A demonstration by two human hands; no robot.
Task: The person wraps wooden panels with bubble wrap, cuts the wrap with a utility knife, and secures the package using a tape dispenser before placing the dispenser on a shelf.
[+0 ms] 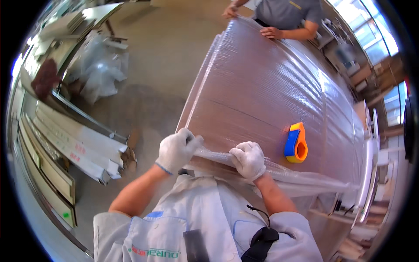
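A large flat panel covered in clear bubble wrap (257, 91) lies in front of me, its near edge close to my body. At the near left corner my gloved left hand (175, 150) is closed on the edge of the bubble wrap. My gloved right hand (248, 160), a little to the right, also pinches the gathered wrap edge. Between the hands the film is bunched into a fold. An orange and blue tape dispenser (296, 143) rests on the wrapped surface, right of my right hand.
Across the panel, a co-worker in a grey shirt (286, 13) has both hands at its far edge. Long white cartons (78, 139) and framed panels (52, 174) lie at the left. Crumpled clear plastic (100, 65) sits on the floor behind them. Shelving with materials lines the right.
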